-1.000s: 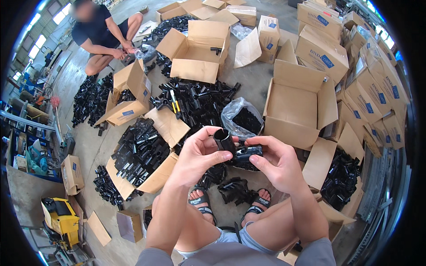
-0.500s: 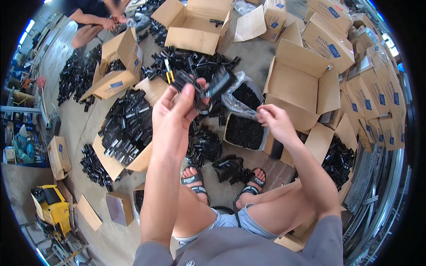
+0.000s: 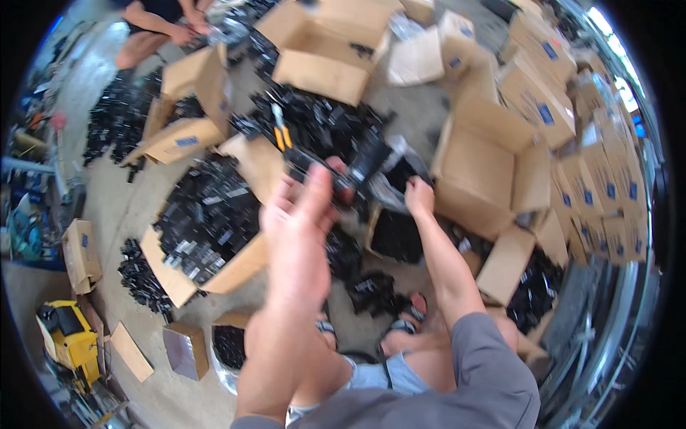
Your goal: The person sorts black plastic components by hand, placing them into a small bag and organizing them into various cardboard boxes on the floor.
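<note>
1. Stacked cartons [image 3: 532, 89], toward the floor's [image 3: 118, 207] right edge: blue printed patches [image 3: 549, 51], blurred lettering.
2. Open carton [image 3: 153, 151], floor's left: blue mark [image 3: 187, 141], unreadable.
3. Small carton [image 3: 80, 264], farther left: blue mark, illegible.

Wearer's two hands [image 3: 301, 207]; two sandals [image 3: 402, 327]; one yellow-handled tool [image 3: 284, 136]; one co-worker [image 3: 151, 21].

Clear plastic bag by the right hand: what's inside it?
Inside the clear plastic bag is a black mass, too blurred to tell single pieces. The right hand hides part of the bag's lower right; whatever lies behind it or deeper down is covered.
</note>
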Demonstrator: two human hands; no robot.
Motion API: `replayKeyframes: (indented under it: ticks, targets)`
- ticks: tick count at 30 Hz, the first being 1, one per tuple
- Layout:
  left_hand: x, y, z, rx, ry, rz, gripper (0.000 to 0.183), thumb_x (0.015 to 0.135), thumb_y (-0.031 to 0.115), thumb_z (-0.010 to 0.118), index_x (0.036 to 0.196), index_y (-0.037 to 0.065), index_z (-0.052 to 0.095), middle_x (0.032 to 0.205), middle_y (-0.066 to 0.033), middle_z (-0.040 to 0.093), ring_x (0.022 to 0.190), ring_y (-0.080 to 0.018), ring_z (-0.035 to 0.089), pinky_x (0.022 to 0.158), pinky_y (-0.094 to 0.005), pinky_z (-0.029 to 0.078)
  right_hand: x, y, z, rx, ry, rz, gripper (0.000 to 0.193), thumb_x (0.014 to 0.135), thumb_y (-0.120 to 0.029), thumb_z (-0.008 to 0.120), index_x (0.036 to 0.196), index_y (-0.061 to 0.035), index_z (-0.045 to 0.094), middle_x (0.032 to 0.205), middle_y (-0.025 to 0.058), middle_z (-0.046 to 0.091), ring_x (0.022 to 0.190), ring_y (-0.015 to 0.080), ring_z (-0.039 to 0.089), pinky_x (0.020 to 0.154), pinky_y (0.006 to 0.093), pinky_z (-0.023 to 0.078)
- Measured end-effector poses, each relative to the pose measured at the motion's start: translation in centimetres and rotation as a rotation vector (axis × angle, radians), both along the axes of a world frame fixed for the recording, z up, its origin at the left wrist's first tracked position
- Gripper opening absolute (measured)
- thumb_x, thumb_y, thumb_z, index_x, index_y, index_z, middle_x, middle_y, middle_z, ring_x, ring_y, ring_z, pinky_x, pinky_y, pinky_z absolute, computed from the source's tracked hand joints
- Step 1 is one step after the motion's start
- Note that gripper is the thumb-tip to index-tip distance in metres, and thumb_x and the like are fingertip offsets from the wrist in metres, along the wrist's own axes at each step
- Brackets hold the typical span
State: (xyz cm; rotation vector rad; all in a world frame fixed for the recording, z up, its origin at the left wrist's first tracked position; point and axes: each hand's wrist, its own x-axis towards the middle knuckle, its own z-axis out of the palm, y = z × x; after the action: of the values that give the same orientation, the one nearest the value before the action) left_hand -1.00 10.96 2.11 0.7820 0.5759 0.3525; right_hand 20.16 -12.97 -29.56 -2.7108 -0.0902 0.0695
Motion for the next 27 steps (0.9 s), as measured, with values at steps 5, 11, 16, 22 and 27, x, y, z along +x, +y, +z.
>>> replayKeyframes:
  ticks: [5,11,16,22,27]
  targets:
    - [0.7,-0.7,-0.1,0.138,0.020,-0.024,0.029,0.098,0.020,0.070,0.120,0.003,0.062,0.113,-0.0054,0.072,0.095,-0.0114,0.066,0.087,-0.0289,0.053,3.9,2.2,-1.6,-0.098,0.130,-0.039,0.039,0.090,-0.021,0.066,0.127,-0.0068,0.062,0.121,0.0234,0.066,0.117,0.0406,0.062,0.099,0.0504,0.049]
    - [1.1,0.3,-1.7,0.064,0.028,-0.009,0.030,0.097,0.018,0.071,0.120,0.003,0.061,0.118,-0.0075,0.072,0.100,-0.0103,0.067,0.089,-0.0264,0.053,3.5,3.6,-2.5,-0.048,0.082,-0.160,0.012,0.089,-0.005,0.062,0.099,-0.0040,0.067,0.103,0.0218,0.070,0.102,0.0422,0.068,0.086,0.0510,0.053]
    - [1.0,-0.2,-0.8,0.036,0.037,-0.022,0.029,0.097,0.019,0.071,0.119,0.004,0.060,0.117,-0.0068,0.072,0.095,-0.0106,0.067,0.090,-0.0278,0.053,2.9,2.2,-0.7,0.032,0.092,-0.254,0.011,0.088,-0.006,0.063,0.098,-0.0041,0.067,0.104,0.0195,0.072,0.105,0.0419,0.067,0.090,0.0490,0.053]
    - [1.4,-1.4,-0.3,-0.068,-0.028,-0.036,0.027,0.098,0.021,0.070,0.118,0.005,0.060,0.116,-0.0068,0.071,0.095,-0.0147,0.068,0.092,-0.0342,0.055,3.4,-2.2,-3.0,0.323,-0.235,-0.305,0.020,0.092,-0.008,0.063,0.112,-0.0055,0.065,0.093,0.0158,0.070,0.090,0.0376,0.068,0.083,0.0479,0.054]
    - [0.8,-0.6,-1.7,-0.253,-0.126,-0.112,0.021,0.102,0.029,0.062,0.114,0.012,0.066,0.115,0.0011,0.070,0.100,-0.0139,0.068,0.089,-0.0366,0.057,-2.7,-0.4,7.2,1.712,0.632,-0.501,0.031,0.099,-0.014,0.063,0.129,-0.0077,0.057,0.094,0.0094,0.061,0.079,0.0202,0.058,0.062,0.0267,0.049]
